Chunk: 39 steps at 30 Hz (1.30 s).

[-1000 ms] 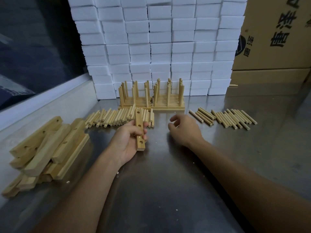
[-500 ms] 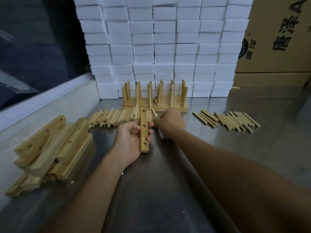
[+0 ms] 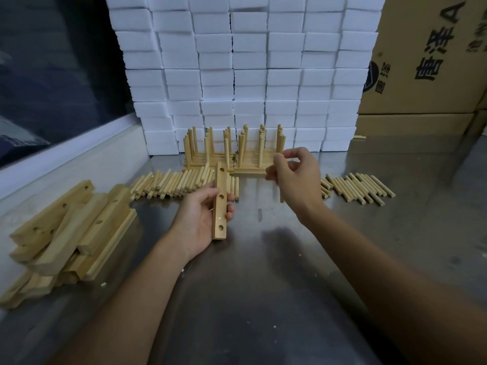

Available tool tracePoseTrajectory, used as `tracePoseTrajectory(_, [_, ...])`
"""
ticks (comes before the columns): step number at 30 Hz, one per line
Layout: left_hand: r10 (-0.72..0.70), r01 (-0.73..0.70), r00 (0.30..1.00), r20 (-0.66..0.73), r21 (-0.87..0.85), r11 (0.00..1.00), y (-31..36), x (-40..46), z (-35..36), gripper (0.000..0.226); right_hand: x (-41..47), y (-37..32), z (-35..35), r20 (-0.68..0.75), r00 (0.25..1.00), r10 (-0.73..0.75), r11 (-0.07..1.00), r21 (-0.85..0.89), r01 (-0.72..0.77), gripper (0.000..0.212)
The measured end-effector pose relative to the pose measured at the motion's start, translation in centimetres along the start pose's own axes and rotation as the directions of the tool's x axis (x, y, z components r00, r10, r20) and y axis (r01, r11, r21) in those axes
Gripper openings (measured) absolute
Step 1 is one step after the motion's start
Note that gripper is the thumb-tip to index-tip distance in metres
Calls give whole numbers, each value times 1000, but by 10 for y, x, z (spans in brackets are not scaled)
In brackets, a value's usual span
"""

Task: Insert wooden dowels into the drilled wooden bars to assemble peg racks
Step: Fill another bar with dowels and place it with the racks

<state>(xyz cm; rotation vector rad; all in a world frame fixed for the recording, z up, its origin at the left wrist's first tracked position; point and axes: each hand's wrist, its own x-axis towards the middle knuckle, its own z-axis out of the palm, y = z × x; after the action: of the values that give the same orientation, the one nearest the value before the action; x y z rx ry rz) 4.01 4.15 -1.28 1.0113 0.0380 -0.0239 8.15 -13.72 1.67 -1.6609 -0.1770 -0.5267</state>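
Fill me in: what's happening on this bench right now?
A person is assembling peg racks. The left hand grips a drilled wooden bar, its three holes facing up and empty. The right hand holds dowels above the table. Loose dowels lie behind, finished racks stand further back, and spare bars are stacked at left.

Steel tabletop (image 3: 263,299) backed by stacked white foam blocks (image 3: 237,61), cardboard boxes (image 3: 427,75) right, dark window (image 3: 52,61) left
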Motion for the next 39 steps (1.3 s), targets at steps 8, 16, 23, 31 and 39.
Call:
tracePoseTrajectory(8, [96,-88,995,-37,176,980,-5,-3,7,12,-24,21,-16,172,965,-199,952,-199,232,11])
tracePoseTrajectory(16, [148,-130,989,-26,342,931,-6,-8,12,16,-31,30,-16,84,965,-249,930,-256,262,14])
tracePoseTrajectory(23, [140,-136,990,24,431,892,-8,-9,13,15,-35,25,-13,128,942,-310,897,-290,334,7])
tracePoseTrajectory(31, [173,-175,984,44,435,883,-9,-7,13,39,-38,24,-10,367,829,-422,807,-265,528,24])
tracePoseTrajectory(39, [257,-254,963,77,577,777,-10,-7,14,38,-37,21,-12,361,791,-494,696,-382,608,21])
